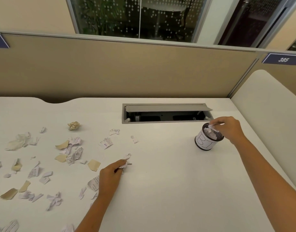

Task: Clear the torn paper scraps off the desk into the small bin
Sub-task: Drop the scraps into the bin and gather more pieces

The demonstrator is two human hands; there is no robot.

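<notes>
A small black mesh bin (205, 142) with a white paper label stands on the white desk (169, 190) at the right, with white paper in it. My right hand (229, 128) is over its rim and pinches a crumpled white scrap (211, 126) at the opening. My left hand (110, 174) rests on the desk at centre and pinches another white scrap (125, 162). Several torn scraps, white printed and tan, lie scattered over the left half of the desk, among them a printed piece (105, 143) and a tan crumpled ball (73, 125).
An open cable tray (165, 113) with a raised grey lid is set into the desk behind the bin. A tan partition wall (127, 67) runs along the back edge. A cream side panel (269, 114) bounds the desk on the right.
</notes>
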